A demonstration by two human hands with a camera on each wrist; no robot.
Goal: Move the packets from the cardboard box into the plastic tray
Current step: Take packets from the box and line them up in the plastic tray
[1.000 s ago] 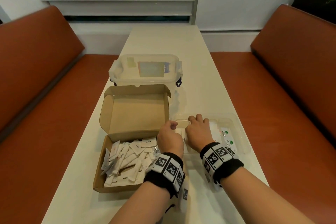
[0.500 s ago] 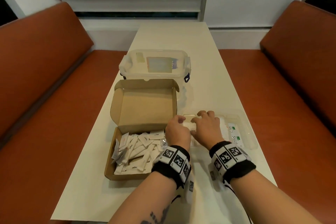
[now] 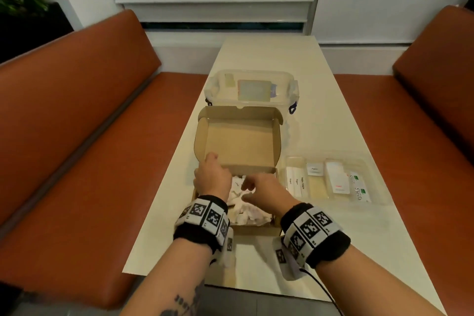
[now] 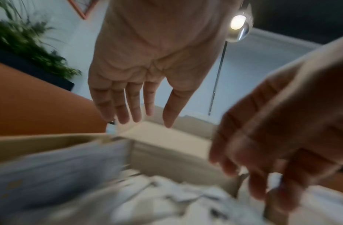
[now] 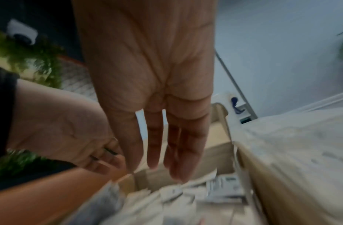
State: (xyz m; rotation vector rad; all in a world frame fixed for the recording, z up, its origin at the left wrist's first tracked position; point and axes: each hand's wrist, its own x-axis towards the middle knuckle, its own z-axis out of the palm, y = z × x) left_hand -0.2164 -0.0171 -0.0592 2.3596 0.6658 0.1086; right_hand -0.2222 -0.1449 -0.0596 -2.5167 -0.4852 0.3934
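A brown corrugated cardboard box point(image 3: 238, 143) sits open on a pale, smooth table point(image 3: 333, 115), its lid flap standing up at the far side. Inside its shallow base lies a loose heap of thin white paper packets point(image 3: 246, 210), crumpled and overlapping, some with small dark print. Just to the box's right is a clear plastic tray point(image 3: 379, 182) with a glossy rim and several narrow compartments; it holds flat packets laid in rows: slim white sticks at the left, a white and a tan sachet next, a larger white one, then green-marked ones at the right. Beyond the box stands a clear lidded tub point(image 3: 252, 87) with blue clips. Rust-orange padded benches point(image 3: 77, 136) flank the table. The left hand point(image 3: 211, 178) is over the box's left half, fingers straight and slightly spread in its wrist view, holding nothing. The right hand point(image 3: 264, 191) is over the heap near the box's right wall, fingers extended downward and close together, tips just above the packets; whether they touch the paper cannot be told.
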